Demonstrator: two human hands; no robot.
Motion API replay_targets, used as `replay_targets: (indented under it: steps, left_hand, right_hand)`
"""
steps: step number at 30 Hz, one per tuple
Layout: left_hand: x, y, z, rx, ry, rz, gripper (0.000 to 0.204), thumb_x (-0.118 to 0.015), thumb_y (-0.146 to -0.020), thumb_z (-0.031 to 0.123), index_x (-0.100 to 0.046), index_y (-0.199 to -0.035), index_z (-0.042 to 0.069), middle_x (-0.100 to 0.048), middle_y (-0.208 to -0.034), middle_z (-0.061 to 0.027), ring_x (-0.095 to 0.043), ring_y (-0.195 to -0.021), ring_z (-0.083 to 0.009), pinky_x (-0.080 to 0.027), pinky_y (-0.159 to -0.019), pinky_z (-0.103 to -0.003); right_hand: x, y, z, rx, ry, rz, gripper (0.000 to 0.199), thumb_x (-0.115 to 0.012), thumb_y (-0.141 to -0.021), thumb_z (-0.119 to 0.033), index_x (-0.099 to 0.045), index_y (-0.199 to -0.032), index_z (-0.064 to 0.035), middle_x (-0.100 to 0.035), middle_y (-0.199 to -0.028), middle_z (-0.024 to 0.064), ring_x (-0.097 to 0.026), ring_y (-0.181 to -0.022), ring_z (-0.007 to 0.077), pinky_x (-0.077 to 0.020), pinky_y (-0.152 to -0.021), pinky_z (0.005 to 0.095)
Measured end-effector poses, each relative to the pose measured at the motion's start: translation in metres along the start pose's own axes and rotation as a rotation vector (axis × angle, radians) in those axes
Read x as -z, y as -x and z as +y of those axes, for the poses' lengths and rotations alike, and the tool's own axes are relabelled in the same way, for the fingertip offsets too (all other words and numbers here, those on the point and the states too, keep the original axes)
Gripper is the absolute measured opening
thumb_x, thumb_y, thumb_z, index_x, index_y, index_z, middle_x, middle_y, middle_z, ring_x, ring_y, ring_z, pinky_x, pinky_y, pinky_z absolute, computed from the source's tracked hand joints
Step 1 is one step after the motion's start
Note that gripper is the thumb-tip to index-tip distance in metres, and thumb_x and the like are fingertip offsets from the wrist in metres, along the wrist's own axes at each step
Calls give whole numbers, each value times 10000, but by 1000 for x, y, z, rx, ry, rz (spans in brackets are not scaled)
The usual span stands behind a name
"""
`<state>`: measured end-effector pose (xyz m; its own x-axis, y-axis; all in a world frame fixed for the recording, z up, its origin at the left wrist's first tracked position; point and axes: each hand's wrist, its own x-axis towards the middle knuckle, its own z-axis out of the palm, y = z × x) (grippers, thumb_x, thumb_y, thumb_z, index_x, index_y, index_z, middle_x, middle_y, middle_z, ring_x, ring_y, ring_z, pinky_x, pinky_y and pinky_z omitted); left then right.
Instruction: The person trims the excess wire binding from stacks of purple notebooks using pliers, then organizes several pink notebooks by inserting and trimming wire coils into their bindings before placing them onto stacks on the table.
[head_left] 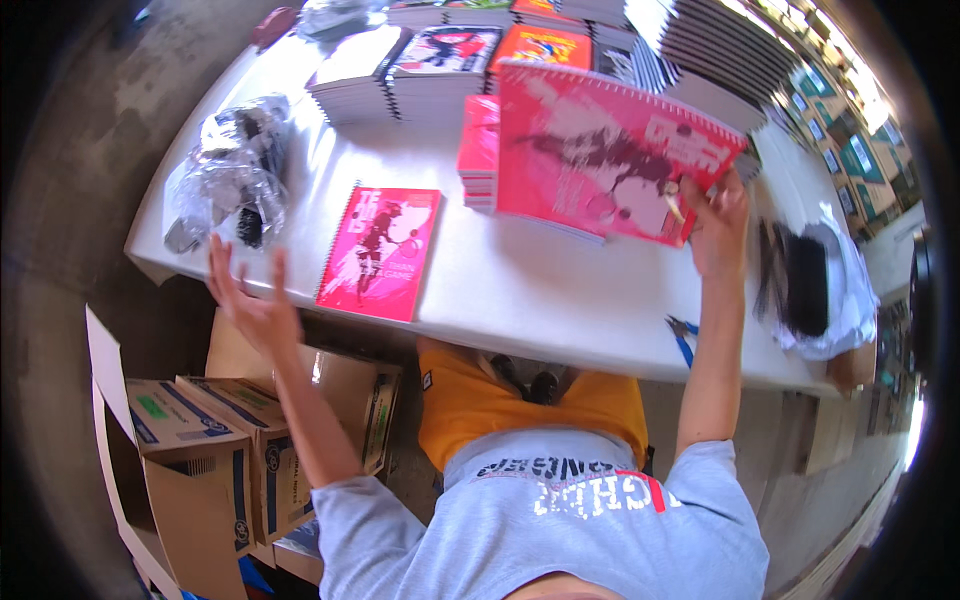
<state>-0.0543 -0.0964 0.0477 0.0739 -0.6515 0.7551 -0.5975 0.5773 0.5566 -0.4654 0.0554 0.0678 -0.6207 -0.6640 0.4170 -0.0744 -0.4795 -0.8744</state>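
Raised over the right half of the table is a pink spiral notebook point(590, 150) with a dark player figure on its cover. My right hand point(718, 220) grips it by its right end, thumb on the cover. At the table's front left edge my left hand point(255, 305) is held out with its fingers spread and nothing in it. Just right of that hand lies another pink spiral notebook point(378, 255), flat, its coil along the left side. A stack of pink notebooks point(479, 150) stands behind the raised one, which partly hides it.
Crumpled clear plastic holding black coils point(235, 170) lies at the table's left. Blue-handled pliers point(682, 340) and a bag of black wires point(810, 280) are at the right. Notebook stacks point(440, 75) line the back. Open cardboard boxes point(195, 460) stand below left.
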Motion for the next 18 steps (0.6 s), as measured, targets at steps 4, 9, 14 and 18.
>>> replay_targets:
  steps: [4, 9, 14, 18]
  left_hand:
    - [-54, 100, 120, 9, 507, -431, 866, -590, -748, -94, -111, -1456, 49, -211, -1485, -151, -303, -1332, -253, -297, -1058, -408]
    - [-111, 191, 139, 519, 826, -379, 752, -464, -706, -160, -197, -1382, 36, -407, -1214, -121, -446, -1034, -173, -439, -792, -252]
    - [-118, 183, 123, 501, 932, -458, 761, -585, -706, -66, -196, -1352, 29, -398, -1144, -88, -420, -981, -143, -396, -851, -310]
    - [-116, 185, 124, 574, 851, -501, 786, -633, -781, 18, -136, -1391, 32, -373, -1208, -114, -414, -1041, -184, -385, -869, -319]
  right_hand:
    - [18, 83, 18, 122, 10, -156, 262, -643, -773, 80, -555, -1000, -17, -560, -1005, 83, -588, -864, 152, -519, -702, 258]
    - [43, 148, 49, -45, 356, -226, 294, -636, -775, 53, -506, -1031, -12, -484, -979, 71, -536, -866, 148, -493, -740, 264]
    - [46, 152, 50, -148, 322, -214, 449, -597, -718, 65, -393, -1109, -18, -524, -1019, 117, -577, -902, 237, -473, -783, 324]
    - [46, 156, 45, -79, 666, -202, 422, -638, -714, -22, -397, -1060, -22, -580, -957, 178, -592, -915, 342, -470, -776, 373]
